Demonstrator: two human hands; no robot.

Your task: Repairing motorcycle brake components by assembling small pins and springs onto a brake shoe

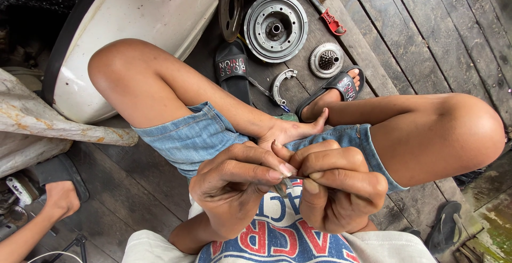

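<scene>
Close above the lap, at the bottom middle of the view, both hands meet over a printed shirt. Left hand [234,180] and right hand [338,188] are curled, with the fingertips pressed together around a small metal piece [284,186]. The grip of each hand is narrow and closed on this piece, thumb against forefinger. The piece is thin and greyish; it is mostly hidden by the fingers, so I cannot tell its exact shape, perhaps a short pin or spring.

The person sits with bent bare knees in blue denim shorts [192,135] on a dark wooden plank floor [426,33]. One foot wears a black sandal [341,84]; a second black sandal [232,71] lies beside it.

Further on the floor, well apart from the hands, lie a round metal drum [276,27], a smaller toothed gear part [326,60], a curved metal shoe piece [281,86] and a wire brush with red handle [320,1]. A white curved body panel [144,12] stands at the upper left.

At the lower left edge, another person's hand [58,199] rests near a dark sandal [58,172].
</scene>
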